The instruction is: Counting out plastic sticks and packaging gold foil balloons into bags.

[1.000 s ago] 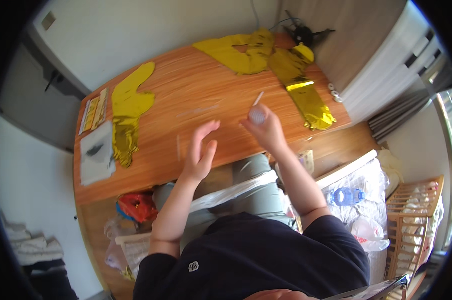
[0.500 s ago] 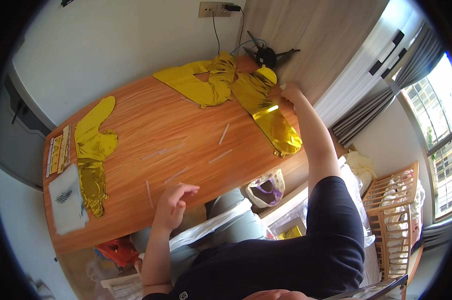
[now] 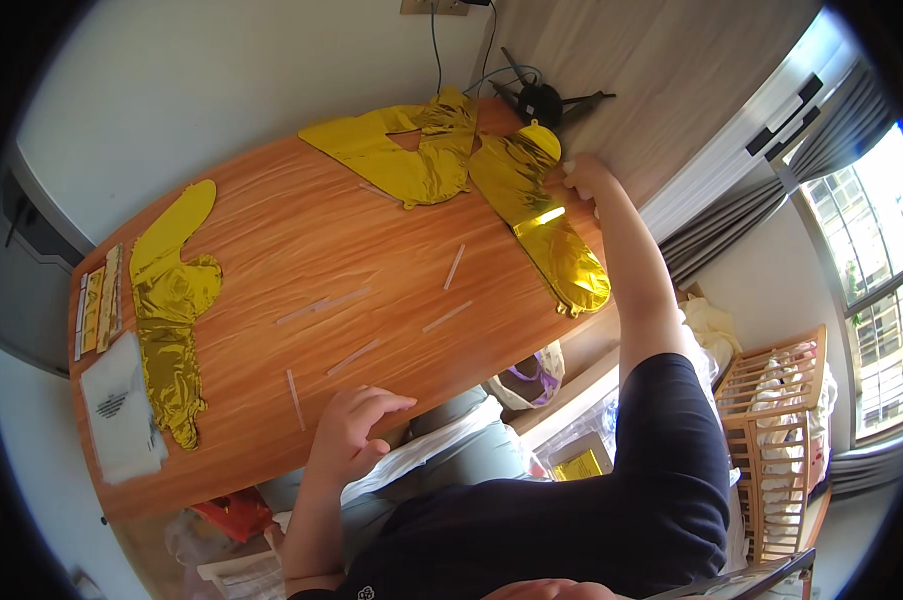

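Three flat, uninflated gold foil balloons lie on the wooden table: a left balloon point(image 3: 167, 310), a middle balloon point(image 3: 426, 160) and a right balloon point(image 3: 556, 245). Beside the far right edge of the right balloon is my right hand point(image 3: 589, 180), arm stretched out. Its fingers are curled together, and what they hold, if anything, is too small to make out. My left hand point(image 3: 351, 432) hovers at the table's near edge, empty, thumb and fingers apart. Several thin pale strips, such as one strip point(image 3: 454, 268), are scattered across the table between the balloons.
A black router point(image 3: 539, 103) with cables stands in the far corner behind the balloons. Leftward are a white sheet point(image 3: 121, 410) and flat yellow-and-white packets point(image 3: 98, 300). A bag point(image 3: 533, 380) sits below the near edge; a wooden crib point(image 3: 774, 440) is at right.
My view has shifted slightly. My left hand has moved a little rightward with its fingers more extended. My right hand stays beside the right balloon, and the balloons lie as before.
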A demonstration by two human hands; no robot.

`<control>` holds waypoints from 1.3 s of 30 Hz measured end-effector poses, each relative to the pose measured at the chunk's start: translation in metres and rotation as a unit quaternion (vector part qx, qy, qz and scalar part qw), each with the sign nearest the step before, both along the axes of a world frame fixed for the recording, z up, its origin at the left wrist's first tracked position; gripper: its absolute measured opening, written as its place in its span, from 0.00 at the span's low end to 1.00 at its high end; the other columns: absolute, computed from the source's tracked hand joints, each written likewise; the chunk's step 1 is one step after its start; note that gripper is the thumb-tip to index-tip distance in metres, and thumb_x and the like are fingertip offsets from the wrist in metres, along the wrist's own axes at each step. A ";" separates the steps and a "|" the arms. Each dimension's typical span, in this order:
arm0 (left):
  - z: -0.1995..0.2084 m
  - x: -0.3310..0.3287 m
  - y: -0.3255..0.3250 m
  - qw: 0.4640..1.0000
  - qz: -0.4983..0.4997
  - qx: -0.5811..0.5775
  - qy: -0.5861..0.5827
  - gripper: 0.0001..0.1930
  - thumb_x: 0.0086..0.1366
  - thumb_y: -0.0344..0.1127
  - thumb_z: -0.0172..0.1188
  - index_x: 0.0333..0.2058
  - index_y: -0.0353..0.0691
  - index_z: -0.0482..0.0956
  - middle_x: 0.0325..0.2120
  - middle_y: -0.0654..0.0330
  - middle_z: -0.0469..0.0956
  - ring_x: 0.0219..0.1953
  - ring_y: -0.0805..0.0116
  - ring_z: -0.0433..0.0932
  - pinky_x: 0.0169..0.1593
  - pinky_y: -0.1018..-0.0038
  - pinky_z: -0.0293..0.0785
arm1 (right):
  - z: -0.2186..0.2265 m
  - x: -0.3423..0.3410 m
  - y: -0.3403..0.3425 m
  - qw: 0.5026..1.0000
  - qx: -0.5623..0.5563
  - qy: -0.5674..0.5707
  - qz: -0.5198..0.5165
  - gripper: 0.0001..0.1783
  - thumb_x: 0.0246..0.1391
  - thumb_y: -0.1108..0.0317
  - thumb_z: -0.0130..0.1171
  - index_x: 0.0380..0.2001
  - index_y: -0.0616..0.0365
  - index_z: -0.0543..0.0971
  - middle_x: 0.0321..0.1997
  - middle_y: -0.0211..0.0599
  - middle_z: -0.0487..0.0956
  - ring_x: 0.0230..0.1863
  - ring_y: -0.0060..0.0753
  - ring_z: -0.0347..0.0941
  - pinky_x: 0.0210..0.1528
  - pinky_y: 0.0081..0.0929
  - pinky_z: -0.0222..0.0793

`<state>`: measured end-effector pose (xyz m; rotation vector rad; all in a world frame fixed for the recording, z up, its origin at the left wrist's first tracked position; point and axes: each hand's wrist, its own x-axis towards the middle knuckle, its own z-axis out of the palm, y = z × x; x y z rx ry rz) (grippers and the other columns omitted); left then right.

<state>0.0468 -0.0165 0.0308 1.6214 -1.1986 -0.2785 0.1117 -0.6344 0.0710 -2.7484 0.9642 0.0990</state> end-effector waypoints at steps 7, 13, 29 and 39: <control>0.002 0.000 0.003 1.000 0.000 -0.013 -0.013 0.43 0.68 0.74 0.34 0.42 0.35 0.80 0.38 0.51 0.82 0.42 0.51 0.80 0.47 0.62 0.72 | -0.021 -0.001 -0.004 0.983 -0.171 0.011 0.059 0.19 0.41 0.66 0.68 0.38 0.64 0.82 0.38 0.56 0.83 0.44 0.54 0.80 0.46 0.41 0.75; 0.000 0.000 0.004 1.000 0.002 -0.016 -0.012 0.42 0.68 0.73 0.35 0.42 0.35 0.80 0.38 0.51 0.82 0.42 0.51 0.80 0.47 0.62 0.72 | -0.022 0.000 -0.002 0.981 -0.181 0.033 0.067 0.20 0.40 0.65 0.68 0.39 0.64 0.82 0.39 0.56 0.83 0.43 0.55 0.80 0.46 0.40 0.75; 0.002 -0.003 0.004 1.000 0.016 0.016 -0.006 0.41 0.68 0.73 0.36 0.43 0.37 0.81 0.37 0.52 0.81 0.42 0.52 0.79 0.48 0.63 0.72 | 0.008 0.006 0.018 0.972 -0.145 0.149 0.110 0.18 0.44 0.67 0.67 0.40 0.64 0.83 0.38 0.51 0.84 0.41 0.51 0.82 0.43 0.41 0.76; -0.001 0.000 0.005 1.000 0.010 0.007 -0.007 0.35 0.68 0.68 0.44 0.45 0.39 0.80 0.39 0.54 0.82 0.42 0.52 0.79 0.46 0.62 0.71 | 0.021 0.001 0.034 0.991 -0.055 0.114 0.037 0.20 0.44 0.61 0.67 0.37 0.66 0.83 0.37 0.53 0.84 0.36 0.49 0.83 0.40 0.40 0.79</control>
